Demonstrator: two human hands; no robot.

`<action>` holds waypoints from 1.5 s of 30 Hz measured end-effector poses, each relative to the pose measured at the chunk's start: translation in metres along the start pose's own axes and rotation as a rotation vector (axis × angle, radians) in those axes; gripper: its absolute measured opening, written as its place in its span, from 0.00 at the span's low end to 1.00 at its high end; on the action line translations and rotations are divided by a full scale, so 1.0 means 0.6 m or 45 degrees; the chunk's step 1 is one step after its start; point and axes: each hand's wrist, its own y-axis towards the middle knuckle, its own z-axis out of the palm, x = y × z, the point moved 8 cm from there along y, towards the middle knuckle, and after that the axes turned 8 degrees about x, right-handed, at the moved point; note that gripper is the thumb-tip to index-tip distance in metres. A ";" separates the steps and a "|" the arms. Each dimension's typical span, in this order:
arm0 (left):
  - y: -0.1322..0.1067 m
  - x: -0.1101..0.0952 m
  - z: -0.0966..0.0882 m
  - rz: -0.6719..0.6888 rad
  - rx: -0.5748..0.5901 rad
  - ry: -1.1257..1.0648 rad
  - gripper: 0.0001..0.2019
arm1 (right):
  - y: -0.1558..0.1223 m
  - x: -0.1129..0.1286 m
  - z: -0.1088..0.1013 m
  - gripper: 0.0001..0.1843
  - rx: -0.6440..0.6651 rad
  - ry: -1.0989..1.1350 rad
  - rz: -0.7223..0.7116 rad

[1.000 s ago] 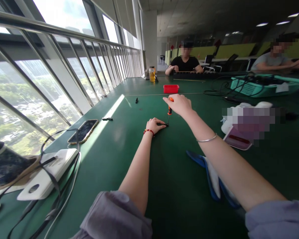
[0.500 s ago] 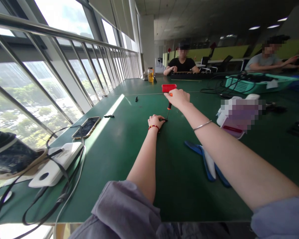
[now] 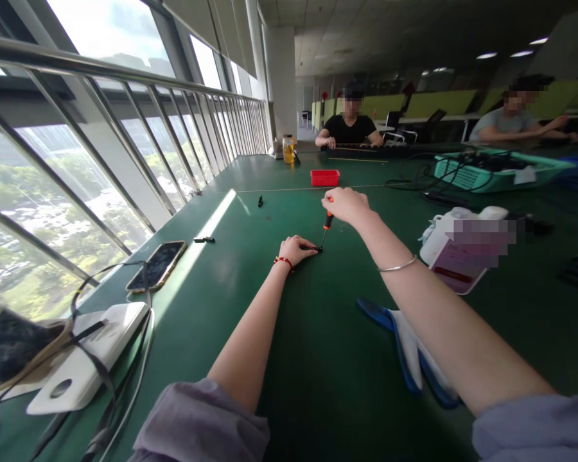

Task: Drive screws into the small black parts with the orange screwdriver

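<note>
My right hand [image 3: 349, 206] is closed round the handle of an orange and black screwdriver [image 3: 328, 221]. The shaft points down, its tip at a small black part [image 3: 313, 248] on the green table. My left hand [image 3: 295, 251] pinches that part against the tabletop; its fingers partly cover it, so its shape is hard to make out. Two more small black pieces lie off to the left, one nearer piece [image 3: 204, 240] and one farther piece [image 3: 260, 201]. Beyond my right hand stands a red box [image 3: 325, 178].
Blue-and-white gloves [image 3: 407, 350] lie under my right forearm. A phone [image 3: 158, 266], a white power bank-like block [image 3: 89, 359] and cables are at left. To the right are a white-pink container [image 3: 455, 256] and a teal basket [image 3: 491, 176]. Two people sit across.
The view has tilted up a little, so things on the table appear lower. My right hand stays on the screwdriver and my left hand on the black part.
</note>
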 end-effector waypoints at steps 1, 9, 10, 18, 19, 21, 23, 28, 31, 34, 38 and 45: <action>0.000 0.001 0.000 0.011 -0.013 0.001 0.12 | 0.001 -0.002 0.000 0.16 0.007 0.020 -0.001; -0.002 0.007 0.004 0.008 -0.046 -0.012 0.10 | -0.002 -0.022 0.013 0.26 0.137 0.135 0.025; -0.003 0.007 0.003 0.001 -0.047 -0.016 0.10 | -0.001 -0.022 0.014 0.24 0.132 0.140 0.013; -0.006 0.004 0.000 -0.026 -0.058 -0.015 0.10 | -0.001 -0.022 0.018 0.17 0.102 0.278 0.023; -0.006 0.004 0.001 -0.028 -0.056 -0.015 0.10 | -0.002 -0.022 0.017 0.22 0.094 0.271 0.034; -0.006 0.004 0.001 -0.031 -0.054 -0.017 0.09 | -0.004 -0.019 0.016 0.25 0.064 0.256 0.031; -0.007 0.003 0.001 -0.030 -0.056 -0.021 0.09 | -0.005 -0.014 0.015 0.18 0.043 0.272 0.012; -0.011 0.000 -0.003 -0.015 -0.058 -0.023 0.10 | -0.007 -0.020 0.018 0.18 0.037 0.335 0.046; -0.012 -0.002 -0.004 0.001 -0.036 -0.018 0.09 | -0.009 -0.026 0.020 0.27 0.042 0.326 0.060; -0.011 -0.002 -0.004 0.001 -0.028 -0.012 0.09 | -0.012 -0.020 0.019 0.19 0.017 0.316 0.004; -0.011 -0.001 -0.004 -0.001 -0.032 -0.011 0.09 | -0.016 -0.007 0.013 0.11 -0.012 0.301 -0.050; -0.009 0.001 -0.003 0.004 -0.034 -0.012 0.09 | -0.019 -0.025 0.021 0.16 0.075 0.287 0.068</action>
